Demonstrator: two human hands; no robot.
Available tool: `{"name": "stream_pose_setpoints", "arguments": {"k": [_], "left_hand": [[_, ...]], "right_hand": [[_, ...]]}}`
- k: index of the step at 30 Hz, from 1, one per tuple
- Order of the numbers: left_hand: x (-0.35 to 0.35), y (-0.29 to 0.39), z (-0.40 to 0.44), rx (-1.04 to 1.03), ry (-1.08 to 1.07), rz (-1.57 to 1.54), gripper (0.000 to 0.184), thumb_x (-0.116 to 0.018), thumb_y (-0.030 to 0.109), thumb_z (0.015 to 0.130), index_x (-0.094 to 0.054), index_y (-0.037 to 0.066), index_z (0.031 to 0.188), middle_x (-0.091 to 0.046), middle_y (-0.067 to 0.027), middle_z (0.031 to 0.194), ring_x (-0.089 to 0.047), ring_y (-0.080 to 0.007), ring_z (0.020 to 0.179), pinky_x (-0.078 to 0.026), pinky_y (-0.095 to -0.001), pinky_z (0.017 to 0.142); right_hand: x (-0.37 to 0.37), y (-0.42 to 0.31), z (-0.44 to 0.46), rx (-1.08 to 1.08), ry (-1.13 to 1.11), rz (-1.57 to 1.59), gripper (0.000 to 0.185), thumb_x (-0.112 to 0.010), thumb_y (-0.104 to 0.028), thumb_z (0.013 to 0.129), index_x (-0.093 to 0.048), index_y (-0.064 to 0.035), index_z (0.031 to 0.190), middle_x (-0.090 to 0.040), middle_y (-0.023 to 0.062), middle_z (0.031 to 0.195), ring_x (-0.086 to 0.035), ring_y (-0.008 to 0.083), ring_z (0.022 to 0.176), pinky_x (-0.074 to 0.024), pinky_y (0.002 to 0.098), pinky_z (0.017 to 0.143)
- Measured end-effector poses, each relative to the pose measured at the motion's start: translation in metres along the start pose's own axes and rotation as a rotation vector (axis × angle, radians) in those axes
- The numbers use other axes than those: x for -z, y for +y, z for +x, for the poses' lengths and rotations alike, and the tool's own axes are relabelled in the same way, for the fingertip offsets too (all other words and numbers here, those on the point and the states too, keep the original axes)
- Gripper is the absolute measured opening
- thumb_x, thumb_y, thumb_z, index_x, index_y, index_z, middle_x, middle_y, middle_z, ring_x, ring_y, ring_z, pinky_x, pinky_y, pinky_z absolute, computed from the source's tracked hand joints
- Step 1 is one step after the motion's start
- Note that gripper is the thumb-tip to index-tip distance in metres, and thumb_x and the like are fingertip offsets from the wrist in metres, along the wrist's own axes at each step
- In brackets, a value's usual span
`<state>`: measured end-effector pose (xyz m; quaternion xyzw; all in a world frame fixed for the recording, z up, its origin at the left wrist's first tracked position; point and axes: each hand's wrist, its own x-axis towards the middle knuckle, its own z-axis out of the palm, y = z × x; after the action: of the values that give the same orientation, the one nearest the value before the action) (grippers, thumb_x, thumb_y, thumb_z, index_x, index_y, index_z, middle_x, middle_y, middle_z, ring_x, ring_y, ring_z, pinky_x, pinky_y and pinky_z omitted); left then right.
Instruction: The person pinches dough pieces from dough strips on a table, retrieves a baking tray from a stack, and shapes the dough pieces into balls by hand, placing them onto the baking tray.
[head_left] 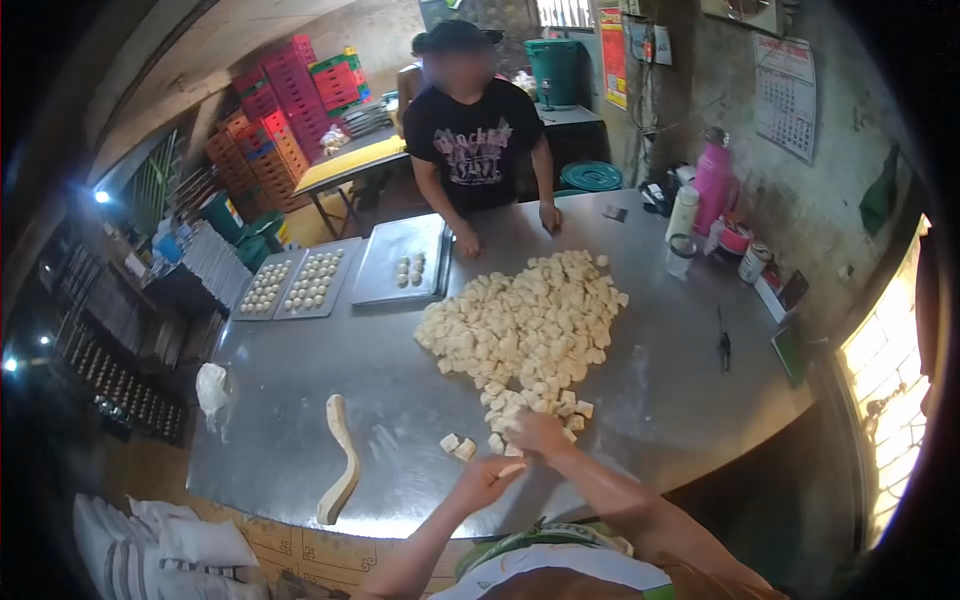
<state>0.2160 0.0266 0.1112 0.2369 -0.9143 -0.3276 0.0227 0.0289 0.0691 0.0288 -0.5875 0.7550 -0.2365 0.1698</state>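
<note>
My right hand (538, 434) reaches over the near end of a large heap of cut dough pieces (530, 320), touching some of them. Its fingertips are hidden among the pieces. Just nearer to me, my left hand (482, 484) is closed with its fingers curled. A pale bit shows at its fingertips, too small to name. Two or three loose dough pieces (458, 447) lie to the left of my hands. Farther left, a long curved dough rope (340, 460) rests on the metal table (270, 420).
Across the table stands a person (470, 150) with both hands near its edge. Trays of dough balls (317, 282) and stacked metal trays (400, 262) lie at the left. A white lump (212, 388) sits nearby. At the right are a pink jug (713, 185) and a dark, thin tool (724, 345).
</note>
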Motion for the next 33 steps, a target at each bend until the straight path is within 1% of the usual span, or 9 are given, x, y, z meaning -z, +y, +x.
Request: {"name": "stream_pose_setpoints", "arguments": {"k": [3,7,15,19,22,24,27,31,33], "left_hand": [[0.012,-0.002,-0.003,-0.157,0.22,-0.569,0.031,-0.062,0.005,0.088,-0.068,0.008,0.119,-0.071,-0.0184,0.101,-0.069,-0.0364,0.092,-0.053,-0.0394,0.089],[-0.025,-0.079,0.021,-0.334,0.576,-0.361,0.035,-0.067,0.006,0.085,-0.068,0.01,0.12,-0.072,-0.0175,0.102,-0.07,-0.0346,0.094,-0.054,-0.0394,0.088],[-0.027,-0.098,0.025,-0.079,0.181,-0.261,0.034,-0.067,0.012,0.087,-0.069,0.011,0.122,-0.072,-0.0187,0.102,-0.071,-0.0343,0.093,-0.054,-0.0426,0.082],[0.002,-0.082,-0.005,-0.257,-0.026,-0.282,0.033,-0.066,0.018,0.089,-0.067,0.009,0.121,-0.071,-0.017,0.102,-0.07,-0.0329,0.097,-0.054,-0.0392,0.085],[0.039,-0.081,-0.003,-0.271,0.036,-0.425,0.032,-0.066,0.018,0.09,-0.067,0.008,0.12,-0.071,-0.0166,0.102,-0.071,-0.0312,0.099,-0.054,-0.0391,0.085],[0.041,-0.09,-0.007,-0.263,0.083,-0.501,0.032,-0.066,0.018,0.09,-0.067,0.007,0.12,-0.071,-0.0165,0.103,-0.071,-0.0303,0.1,-0.054,-0.0391,0.086],[0.024,-0.11,0.004,-0.612,0.515,-0.388,0.031,-0.065,0.017,0.091,-0.066,0.006,0.119,-0.07,-0.0172,0.1,-0.071,-0.0292,0.099,-0.053,-0.0404,0.086],[0.047,-0.128,0.0,-0.301,-0.001,-0.52,0.03,-0.064,0.011,0.089,-0.066,0.007,0.119,-0.071,-0.0099,0.092,-0.071,-0.0283,0.096,-0.053,-0.039,0.084],[0.04,-0.115,-0.004,-0.228,-0.007,-0.392,0.03,-0.063,0.01,0.089,-0.067,0.007,0.118,-0.071,-0.0098,0.092,-0.071,-0.0284,0.096,-0.053,-0.0391,0.085]], "right_hand": [[-0.005,0.011,-0.004,0.103,0.216,-0.027,0.044,-0.067,-0.042,0.089,-0.064,-0.0054,0.114,-0.066,0.0173,0.1,-0.065,0.037,0.085,-0.0533,0.0449,0.077],[0.016,-0.044,-0.008,0.331,0.159,0.278,0.046,-0.065,-0.042,0.091,-0.062,-0.0028,0.115,-0.064,0.0194,0.104,-0.065,0.0363,0.087,-0.0537,0.044,0.079],[-0.021,-0.082,-0.012,-0.084,0.226,0.559,0.037,-0.071,-0.023,0.088,-0.062,-0.0019,0.117,-0.064,0.0196,0.111,-0.066,0.0342,0.087,-0.0542,0.0408,0.079],[-0.014,-0.056,-0.009,-0.307,0.013,-0.041,0.038,-0.074,-0.019,0.087,-0.062,-0.0018,0.119,-0.064,0.0173,0.112,-0.066,0.0285,0.087,-0.0548,0.0384,0.076],[-0.038,-0.025,-0.015,0.125,0.361,0.023,0.042,-0.076,-0.025,0.087,-0.062,-0.0013,0.118,-0.065,0.0156,0.107,-0.066,0.0275,0.088,-0.0548,0.0377,0.073],[-0.035,-0.057,-0.021,0.065,0.276,0.134,0.042,-0.076,-0.025,0.086,-0.062,-0.0019,0.118,-0.065,0.0158,0.106,-0.066,0.0281,0.088,-0.0548,0.038,0.073],[-0.002,-0.125,-0.016,-0.06,0.14,0.343,0.043,-0.077,-0.025,0.084,-0.062,-0.0031,0.118,-0.066,0.0162,0.104,-0.066,0.0292,0.089,-0.0547,0.0387,0.073],[-0.014,-0.146,-0.017,0.16,0.292,0.518,0.044,-0.077,-0.028,0.084,-0.063,-0.0048,0.119,-0.066,0.0154,0.098,-0.066,0.0299,0.088,-0.0539,0.039,0.073],[-0.028,-0.134,-0.02,0.055,0.342,0.336,0.044,-0.077,-0.03,0.084,-0.063,-0.0048,0.118,-0.066,0.0151,0.098,-0.066,0.0289,0.087,-0.0538,0.0399,0.072]]}}
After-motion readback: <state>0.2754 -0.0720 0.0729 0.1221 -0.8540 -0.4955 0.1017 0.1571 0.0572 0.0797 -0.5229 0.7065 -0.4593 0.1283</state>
